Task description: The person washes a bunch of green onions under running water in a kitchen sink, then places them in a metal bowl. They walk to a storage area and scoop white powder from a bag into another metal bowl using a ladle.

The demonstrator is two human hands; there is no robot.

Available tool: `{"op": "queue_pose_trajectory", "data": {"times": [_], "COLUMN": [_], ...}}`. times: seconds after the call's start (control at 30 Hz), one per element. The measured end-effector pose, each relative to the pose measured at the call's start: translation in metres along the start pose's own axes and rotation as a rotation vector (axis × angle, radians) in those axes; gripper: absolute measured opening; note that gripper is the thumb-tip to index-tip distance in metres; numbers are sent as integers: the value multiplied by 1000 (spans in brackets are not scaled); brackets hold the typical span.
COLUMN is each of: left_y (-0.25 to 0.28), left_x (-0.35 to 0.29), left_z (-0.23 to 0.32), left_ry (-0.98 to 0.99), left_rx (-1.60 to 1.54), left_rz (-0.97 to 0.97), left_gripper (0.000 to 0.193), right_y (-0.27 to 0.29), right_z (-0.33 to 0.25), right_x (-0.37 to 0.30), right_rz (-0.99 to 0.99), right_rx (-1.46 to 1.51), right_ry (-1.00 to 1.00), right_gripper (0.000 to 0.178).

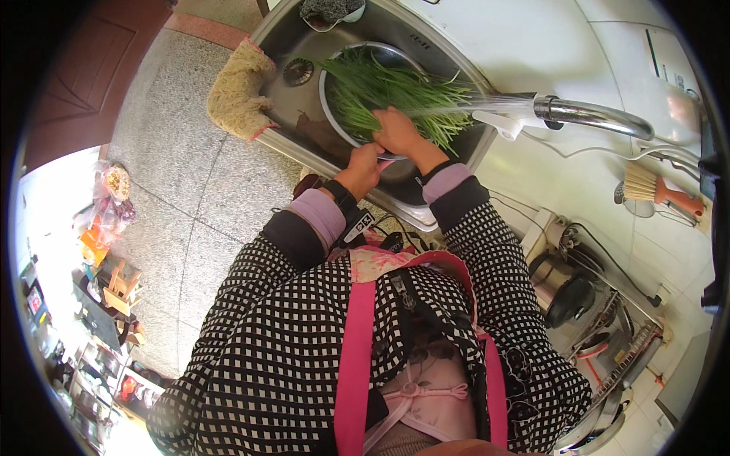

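Long thin green leaves, like garlic chives (395, 91), lie heaped in a round metal basin (325, 95) inside the sink. Water streams over them from the faucet (597, 115) on the right. My right hand (398, 133) is closed on the near part of the leaves, its fingers partly lost among them. My left hand (362, 169) grips the basin's near rim. A small pink piece shows beside its fingers; what it is I cannot make out.
A steel sink (304, 121) surrounds the basin, with a drain strainer (298, 71) at left. A shaggy beige cloth (239, 90) hangs over its left edge. A dark scrubbing cloth (332, 11) lies at the far end. A brush (660, 190) and a pot (563, 285) are at right.
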State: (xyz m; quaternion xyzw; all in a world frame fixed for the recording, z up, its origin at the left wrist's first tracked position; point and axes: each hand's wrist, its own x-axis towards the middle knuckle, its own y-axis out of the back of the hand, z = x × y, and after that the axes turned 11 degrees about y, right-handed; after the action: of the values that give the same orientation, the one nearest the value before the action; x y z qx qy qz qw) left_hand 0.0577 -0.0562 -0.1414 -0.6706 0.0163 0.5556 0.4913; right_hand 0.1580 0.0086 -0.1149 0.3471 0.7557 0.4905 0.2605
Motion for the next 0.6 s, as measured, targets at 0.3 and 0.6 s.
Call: {"op": "queue_pose_trajectory", "data": {"times": [0.3,0.6], "left_y": [4,10], "left_x": [-4,-8], "left_z": [4,5], "left_ry": [-11,-36], "left_rx": [-29,-22], "left_rz": [-10,61], "left_gripper": [4,18], "right_y": [-2,38], "right_z": [0,-13], "right_x": [-18,-78], "right_rz": [-37,432], "right_rx": [-31,169], "right_ry": [-147,-107], "right_gripper": [38,26]}}
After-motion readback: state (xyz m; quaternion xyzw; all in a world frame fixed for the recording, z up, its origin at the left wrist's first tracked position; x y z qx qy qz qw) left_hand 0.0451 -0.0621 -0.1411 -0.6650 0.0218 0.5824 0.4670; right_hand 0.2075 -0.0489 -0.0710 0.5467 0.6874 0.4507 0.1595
